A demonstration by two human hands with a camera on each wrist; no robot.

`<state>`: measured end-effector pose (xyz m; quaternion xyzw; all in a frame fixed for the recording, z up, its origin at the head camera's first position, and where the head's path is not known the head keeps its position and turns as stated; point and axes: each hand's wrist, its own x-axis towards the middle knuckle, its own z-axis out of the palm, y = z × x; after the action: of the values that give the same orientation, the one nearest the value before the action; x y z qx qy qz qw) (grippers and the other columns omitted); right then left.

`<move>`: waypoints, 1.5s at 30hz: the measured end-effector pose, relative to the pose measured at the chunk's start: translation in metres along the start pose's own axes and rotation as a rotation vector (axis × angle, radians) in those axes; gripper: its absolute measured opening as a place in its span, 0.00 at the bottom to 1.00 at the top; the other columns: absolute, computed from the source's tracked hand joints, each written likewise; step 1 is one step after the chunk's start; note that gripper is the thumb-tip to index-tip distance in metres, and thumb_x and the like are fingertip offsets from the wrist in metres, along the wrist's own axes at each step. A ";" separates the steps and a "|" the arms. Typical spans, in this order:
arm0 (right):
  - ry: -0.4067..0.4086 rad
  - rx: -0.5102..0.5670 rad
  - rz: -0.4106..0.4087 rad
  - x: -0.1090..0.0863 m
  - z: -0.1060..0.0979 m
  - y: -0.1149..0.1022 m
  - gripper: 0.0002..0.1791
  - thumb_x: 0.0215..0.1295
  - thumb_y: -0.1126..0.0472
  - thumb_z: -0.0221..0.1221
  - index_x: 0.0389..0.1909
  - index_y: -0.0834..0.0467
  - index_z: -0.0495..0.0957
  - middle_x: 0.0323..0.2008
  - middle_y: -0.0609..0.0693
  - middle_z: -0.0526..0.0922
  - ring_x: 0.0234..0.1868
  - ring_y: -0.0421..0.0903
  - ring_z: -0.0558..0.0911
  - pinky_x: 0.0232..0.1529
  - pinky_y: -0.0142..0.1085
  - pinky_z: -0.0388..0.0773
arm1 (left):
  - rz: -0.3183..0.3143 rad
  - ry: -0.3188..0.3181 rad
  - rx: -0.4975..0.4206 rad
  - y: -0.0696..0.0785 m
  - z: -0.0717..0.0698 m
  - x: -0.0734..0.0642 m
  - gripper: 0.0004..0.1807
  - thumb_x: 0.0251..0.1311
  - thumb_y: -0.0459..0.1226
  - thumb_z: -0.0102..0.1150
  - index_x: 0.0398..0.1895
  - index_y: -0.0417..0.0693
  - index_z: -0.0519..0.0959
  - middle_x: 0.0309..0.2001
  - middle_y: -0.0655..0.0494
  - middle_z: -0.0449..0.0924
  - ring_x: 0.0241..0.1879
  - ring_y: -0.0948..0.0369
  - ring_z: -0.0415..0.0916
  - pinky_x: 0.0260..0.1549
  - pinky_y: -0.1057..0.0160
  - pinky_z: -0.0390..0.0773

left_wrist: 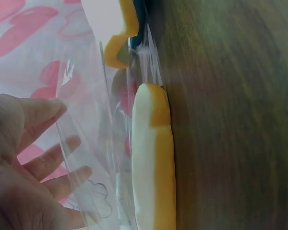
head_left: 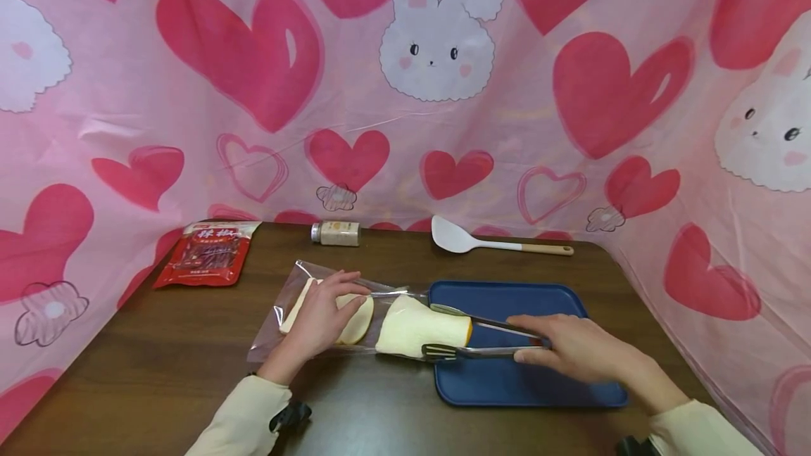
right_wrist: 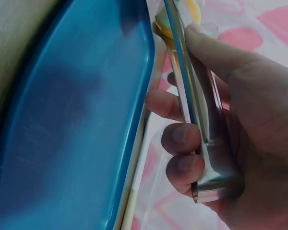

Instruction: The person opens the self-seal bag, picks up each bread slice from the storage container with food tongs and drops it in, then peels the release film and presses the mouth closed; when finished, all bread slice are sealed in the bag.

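The person's right hand (head_left: 576,347) is wrapped around the tongs (head_left: 491,352), whose tips straddle the bread (head_left: 418,326) at the bag's right end; the bread's right side reaches over the left edge of the blue tray (head_left: 532,393). The left hand (head_left: 322,309) pinches the film of the clear bag (head_left: 267,343), above a second slice (head_left: 359,319) inside. Farther back on the counter (head_left: 355,417) lie a red packet (head_left: 209,257), a jar (head_left: 340,233) and a white turner (head_left: 452,236).

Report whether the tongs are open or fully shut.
Open: tips of the tongs stand apart, with a bread slice between them.
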<state>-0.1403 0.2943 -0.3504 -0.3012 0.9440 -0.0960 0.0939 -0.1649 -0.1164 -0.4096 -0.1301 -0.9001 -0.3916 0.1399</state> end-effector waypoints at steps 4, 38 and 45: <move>-0.036 0.052 -0.002 0.002 -0.003 0.008 0.36 0.71 0.33 0.60 0.70 0.53 0.77 0.53 0.46 0.88 0.50 0.45 0.85 0.49 0.51 0.84 | 0.008 0.009 -0.009 -0.001 0.000 0.001 0.07 0.65 0.33 0.70 0.44 0.45 0.91 0.63 0.41 0.84 0.71 0.37 0.73 0.72 0.22 0.54; 0.100 -0.003 -0.077 0.028 0.012 0.001 0.32 0.72 0.32 0.59 0.70 0.45 0.77 0.35 0.30 0.75 0.31 0.29 0.70 0.29 0.30 0.64 | 0.044 0.019 -0.015 0.012 0.014 0.008 0.05 0.63 0.33 0.71 0.40 0.47 0.92 0.59 0.43 0.87 0.66 0.40 0.79 0.68 0.17 0.53; 0.067 -0.013 -0.058 0.034 0.014 0.003 0.34 0.72 0.32 0.58 0.71 0.46 0.77 0.36 0.31 0.78 0.34 0.31 0.73 0.31 0.32 0.67 | 0.036 0.033 -0.038 0.012 0.016 0.008 0.05 0.63 0.33 0.72 0.40 0.44 0.92 0.58 0.42 0.87 0.67 0.38 0.77 0.69 0.18 0.54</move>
<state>-0.1661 0.2750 -0.3689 -0.3259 0.9380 -0.1027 0.0576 -0.1706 -0.0962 -0.4090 -0.1422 -0.8875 -0.4083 0.1592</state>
